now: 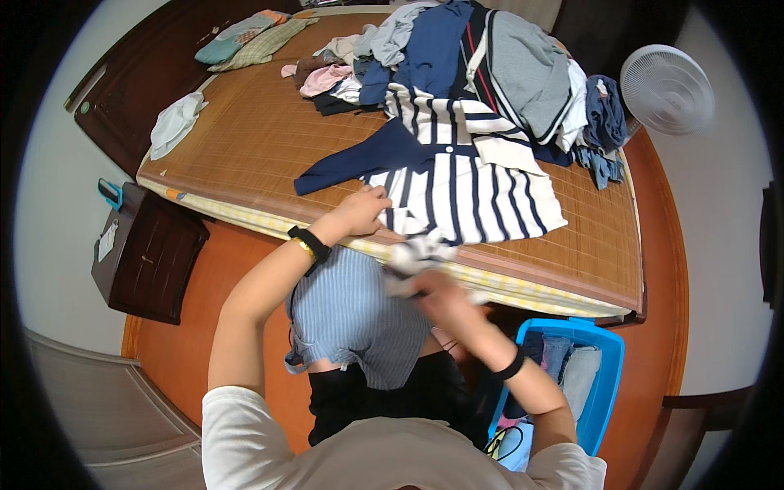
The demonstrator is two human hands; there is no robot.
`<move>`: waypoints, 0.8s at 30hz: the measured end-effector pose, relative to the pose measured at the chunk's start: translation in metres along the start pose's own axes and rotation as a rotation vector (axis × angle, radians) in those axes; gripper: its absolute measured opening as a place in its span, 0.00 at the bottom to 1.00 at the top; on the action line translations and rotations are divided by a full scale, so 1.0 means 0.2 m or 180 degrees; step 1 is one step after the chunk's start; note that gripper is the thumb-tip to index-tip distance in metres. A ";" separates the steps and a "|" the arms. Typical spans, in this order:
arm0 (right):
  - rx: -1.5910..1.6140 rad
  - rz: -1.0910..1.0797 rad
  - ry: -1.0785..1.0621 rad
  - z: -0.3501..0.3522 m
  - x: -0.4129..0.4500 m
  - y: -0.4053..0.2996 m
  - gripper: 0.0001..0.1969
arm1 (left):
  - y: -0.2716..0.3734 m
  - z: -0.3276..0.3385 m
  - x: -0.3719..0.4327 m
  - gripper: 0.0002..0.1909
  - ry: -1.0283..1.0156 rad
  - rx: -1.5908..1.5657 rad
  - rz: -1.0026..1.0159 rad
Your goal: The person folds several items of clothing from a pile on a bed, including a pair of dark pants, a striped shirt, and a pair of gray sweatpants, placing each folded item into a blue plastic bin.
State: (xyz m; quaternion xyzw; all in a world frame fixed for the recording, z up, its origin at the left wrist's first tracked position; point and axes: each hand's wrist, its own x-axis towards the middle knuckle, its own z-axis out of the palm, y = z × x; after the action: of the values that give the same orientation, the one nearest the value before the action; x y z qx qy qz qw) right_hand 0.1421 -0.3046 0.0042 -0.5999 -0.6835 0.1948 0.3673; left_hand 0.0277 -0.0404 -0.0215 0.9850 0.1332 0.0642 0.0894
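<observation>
A white-and-navy striped garment [459, 196] with one solid navy sleeve [361, 156] lies spread on the bed's woven mat [257, 135]. At its lower left edge rests my left hand [366, 210], fingers bent against the cloth; whether they pinch it cannot be told. Nearer to me, my right hand [442, 297] is blurred and grips a bunched striped part [419, 254] of the garment over the mattress edge. A blue striped garment [361, 312] is draped across my lap, below both hands.
Piled clothes [422, 49] cover the bed's far side. A white cloth [177, 125] and pillows [239, 43] lie at left. A blue plastic bin [612, 380] with folded clothes stands at lower right, a fan [667, 89] beyond the bed's right side, a dark nightstand [147, 251] at left.
</observation>
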 end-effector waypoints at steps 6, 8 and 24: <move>0.0294 -0.0798 -0.0578 -0.07 0.12 -0.19 0.18 | -0.05 -0.16 -0.20 0.11 -0.0590 0.0276 -0.0040; -0.0114 -0.0275 -0.0128 -0.14 0.13 0.08 0.18 | -0.10 -0.22 -0.27 0.02 -0.0722 0.0098 -0.0188; -0.1935 0.1068 0.0096 -0.44 0.17 0.69 0.22 | -0.57 -0.17 0.12 0.26 0.1495 0.0651 -0.2336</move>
State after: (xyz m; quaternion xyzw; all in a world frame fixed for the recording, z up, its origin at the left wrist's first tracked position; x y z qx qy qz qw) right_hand 0.3006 -0.2597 -0.0262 -0.7887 -0.5966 0.0311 0.1448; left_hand 0.0167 0.0804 -0.0083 0.8350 0.4963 0.2366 -0.0242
